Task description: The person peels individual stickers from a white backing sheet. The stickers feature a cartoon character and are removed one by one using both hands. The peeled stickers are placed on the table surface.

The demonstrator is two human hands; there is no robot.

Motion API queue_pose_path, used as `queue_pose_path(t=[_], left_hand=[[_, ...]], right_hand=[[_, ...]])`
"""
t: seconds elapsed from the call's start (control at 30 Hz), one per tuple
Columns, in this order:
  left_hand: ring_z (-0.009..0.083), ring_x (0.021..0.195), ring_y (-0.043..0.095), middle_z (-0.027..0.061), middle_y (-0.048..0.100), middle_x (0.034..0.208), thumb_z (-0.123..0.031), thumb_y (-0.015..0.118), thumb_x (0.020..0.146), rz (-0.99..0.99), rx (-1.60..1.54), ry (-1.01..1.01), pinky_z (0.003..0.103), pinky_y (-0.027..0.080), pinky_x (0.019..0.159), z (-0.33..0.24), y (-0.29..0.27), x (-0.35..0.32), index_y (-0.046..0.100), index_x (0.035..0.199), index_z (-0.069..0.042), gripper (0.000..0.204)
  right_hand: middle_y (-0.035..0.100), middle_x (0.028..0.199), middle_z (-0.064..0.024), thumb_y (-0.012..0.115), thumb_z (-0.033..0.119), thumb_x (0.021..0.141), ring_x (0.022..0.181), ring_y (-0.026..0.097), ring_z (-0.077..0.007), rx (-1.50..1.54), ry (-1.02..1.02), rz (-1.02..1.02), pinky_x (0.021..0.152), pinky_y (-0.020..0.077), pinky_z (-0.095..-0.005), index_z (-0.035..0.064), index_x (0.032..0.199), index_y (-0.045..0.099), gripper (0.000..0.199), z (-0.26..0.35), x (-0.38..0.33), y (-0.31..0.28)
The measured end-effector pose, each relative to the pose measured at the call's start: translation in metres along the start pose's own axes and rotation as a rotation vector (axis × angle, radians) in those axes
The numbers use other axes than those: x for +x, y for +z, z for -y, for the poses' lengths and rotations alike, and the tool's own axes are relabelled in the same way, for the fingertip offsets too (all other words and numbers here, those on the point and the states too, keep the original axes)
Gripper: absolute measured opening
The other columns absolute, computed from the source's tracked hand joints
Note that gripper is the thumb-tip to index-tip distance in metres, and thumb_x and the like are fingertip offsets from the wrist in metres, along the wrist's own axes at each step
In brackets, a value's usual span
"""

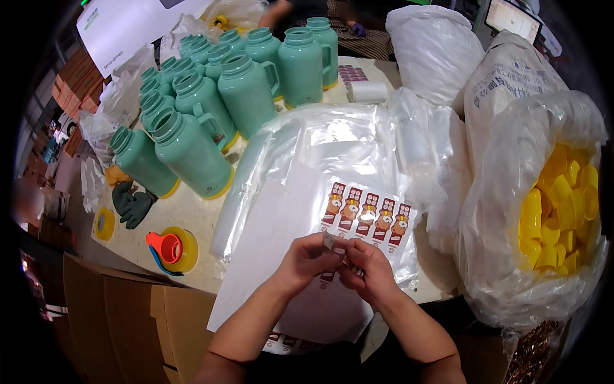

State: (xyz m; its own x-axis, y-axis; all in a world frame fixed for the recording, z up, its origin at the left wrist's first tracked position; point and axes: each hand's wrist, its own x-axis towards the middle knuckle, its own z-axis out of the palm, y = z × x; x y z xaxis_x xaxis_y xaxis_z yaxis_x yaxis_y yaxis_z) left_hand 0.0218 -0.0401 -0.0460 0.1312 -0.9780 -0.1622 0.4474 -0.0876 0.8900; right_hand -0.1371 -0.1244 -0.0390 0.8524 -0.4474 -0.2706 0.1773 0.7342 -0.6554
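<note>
My left hand (304,261) and my right hand (375,272) are close together above the white sheets, both with fingers pinched. Between them they hold a small sticker (353,266) with maroon print; my fingers cover much of it. A pale corner of it sticks up at the left fingertips. Just beyond my hands lies a sticker sheet (368,215) with a row of maroon labels showing a brown cartoon figure. Under my forearms spreads a large white sheet (265,240), and more printed labels (291,344) peek out at its near edge.
Green jugs (192,150) with yellow bases crowd the back left. Clear plastic bags (348,134) lie mid-table. A sack of yellow plastic parts (563,205) stands at right. Near left are a dark glove (133,203) and an orange ring-shaped piece (169,248). Another person's arm (276,14) shows beyond.
</note>
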Motion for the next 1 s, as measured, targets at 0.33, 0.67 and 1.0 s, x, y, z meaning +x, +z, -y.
queue_pose_path(t=[0.33,0.67,1.0], left_hand=[[0.0112,0.068,0.059,0.0053,0.065,0.078,-0.003,0.057,0.093,-0.123,-0.068,0.038,0.025,0.046,0.061,0.016,-0.006,0.006,0.065,0.1,0.001,0.011],[0.0179,0.08,0.063,0.0098,0.066,0.093,-0.001,0.054,0.093,-0.047,-0.142,-0.071,0.031,0.051,0.071,0.013,-0.002,0.005,0.063,0.111,0.002,0.02],[0.0225,0.089,0.067,0.0128,0.066,0.095,-0.011,0.062,0.093,-0.035,-0.217,-0.059,0.035,0.055,0.077,0.021,-0.007,0.009,0.062,0.108,0.003,0.02]], right_hand=[[0.059,0.081,-0.0014,0.058,0.002,0.094,0.069,0.053,-0.0068,-0.973,-0.471,-0.363,0.06,0.0414,-0.0224,0.0045,0.101,0.05,0.01,-0.012,-0.001,0.012],[0.047,0.068,0.0024,0.049,0.019,0.101,0.054,0.036,-0.0044,-0.155,-0.184,-0.141,0.049,0.0269,-0.0199,0.0082,0.094,0.051,0.013,-0.01,-0.001,-0.004],[0.06,0.08,-0.0088,0.054,0.014,0.097,0.065,0.056,-0.0167,-0.826,-0.497,-0.243,0.058,0.0461,-0.0298,0.0024,0.1,0.049,0.013,-0.018,0.003,-0.005]])
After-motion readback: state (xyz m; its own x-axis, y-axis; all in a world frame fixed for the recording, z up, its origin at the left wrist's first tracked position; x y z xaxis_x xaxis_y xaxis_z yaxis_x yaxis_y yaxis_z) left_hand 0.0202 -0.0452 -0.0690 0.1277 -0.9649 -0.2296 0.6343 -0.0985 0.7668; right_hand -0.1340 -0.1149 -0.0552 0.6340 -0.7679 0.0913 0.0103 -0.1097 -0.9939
